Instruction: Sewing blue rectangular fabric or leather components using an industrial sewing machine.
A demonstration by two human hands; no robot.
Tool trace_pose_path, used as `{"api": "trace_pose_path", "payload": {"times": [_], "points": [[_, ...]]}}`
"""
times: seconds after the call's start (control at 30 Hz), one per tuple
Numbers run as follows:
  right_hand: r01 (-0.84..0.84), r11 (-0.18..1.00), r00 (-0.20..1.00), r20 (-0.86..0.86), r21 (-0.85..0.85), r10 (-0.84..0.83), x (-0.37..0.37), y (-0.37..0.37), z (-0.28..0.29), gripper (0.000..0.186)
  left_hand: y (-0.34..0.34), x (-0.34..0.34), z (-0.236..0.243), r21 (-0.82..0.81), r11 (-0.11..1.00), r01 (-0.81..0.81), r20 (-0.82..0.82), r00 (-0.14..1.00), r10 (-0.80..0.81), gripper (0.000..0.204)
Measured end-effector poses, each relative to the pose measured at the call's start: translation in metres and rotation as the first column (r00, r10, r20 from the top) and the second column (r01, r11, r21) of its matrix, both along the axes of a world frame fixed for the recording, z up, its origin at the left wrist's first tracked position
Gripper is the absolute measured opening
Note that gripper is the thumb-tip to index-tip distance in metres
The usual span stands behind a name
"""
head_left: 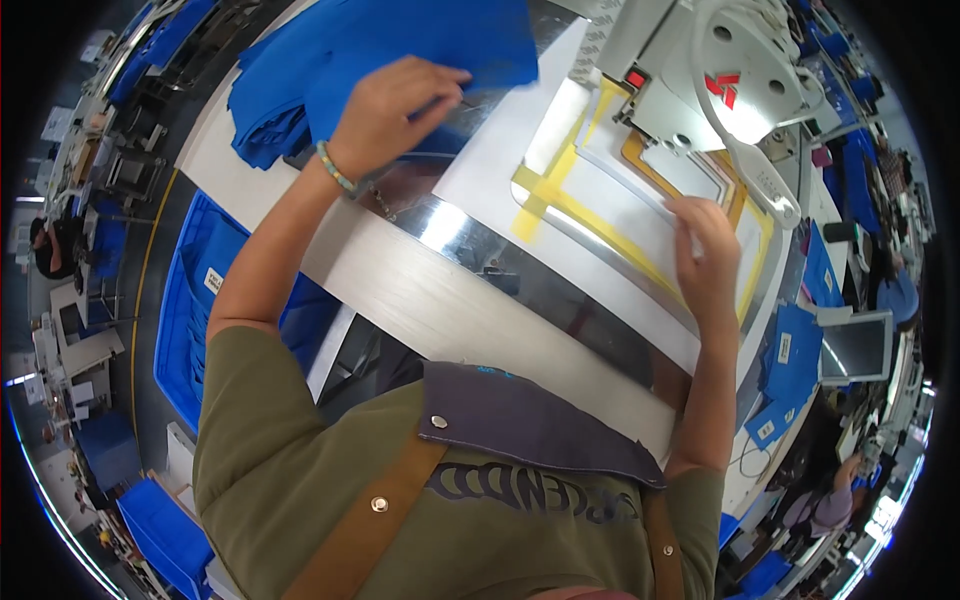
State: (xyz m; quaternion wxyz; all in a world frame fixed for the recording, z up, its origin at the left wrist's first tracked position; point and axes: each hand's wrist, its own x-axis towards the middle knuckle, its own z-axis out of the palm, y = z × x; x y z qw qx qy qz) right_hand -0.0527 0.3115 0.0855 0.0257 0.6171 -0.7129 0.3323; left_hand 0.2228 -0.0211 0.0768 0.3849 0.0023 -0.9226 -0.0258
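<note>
My left hand [395,112] is over a pile of blue fabric pieces [300,65] at the upper left. Its fingers and thumb are closed at the near edge of the top piece, whose right corner is slightly blurred. At the right, my right hand [712,250] hovers over a flat template [610,225] edged with yellow tape. Its fingers are bent, with the thumb apart and nothing visible between them. Just beyond these fingertips is a nested brown and white frame [650,160], under the head of a white sewing machine [710,75].
A blue bin [185,330] with blue fabric stands below the table's left side. Labelled blue pieces [790,350] lie at the right, next to a grey screen [857,347]. A cable [705,70] hangs before the machine head. The pale table edge [480,310] runs before me.
</note>
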Motion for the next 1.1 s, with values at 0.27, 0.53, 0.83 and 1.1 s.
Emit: {"api": "trace_pose_path", "payload": {"times": [0.27, 0.53, 0.83, 1.1], "points": [[-0.196, 0.981, 0.936, -0.298, 0.003, 0.187, 0.061, -0.076, -0.04, 0.028, 0.056, -0.017, -0.04, -0.058, 0.956, 0.289, 0.281, 0.923, -0.262, 0.017], [-0.173, 0.983, 0.82, -0.543, 0.068, 0.182, 0.068, -0.086, -0.062, 0.024, 0.021, 0.071, -0.029, -0.094, 0.994, -0.059, 0.315, 0.945, 0.086, 0.015], [-0.107, 0.982, 0.751, -0.635, 0.157, 0.183, 0.077, -0.092, -0.06, 0.026, -0.002, 0.112, -0.028, -0.16, 0.962, -0.221, 0.402, 0.875, 0.268, 0.028], [-0.181, 0.983, 0.754, -0.647, -0.044, 0.109, 0.05, -0.083, -0.048, 0.021, -0.022, 0.09, -0.038, -0.275, 0.943, -0.19, 0.308, 0.911, 0.273, 0.03]]}}
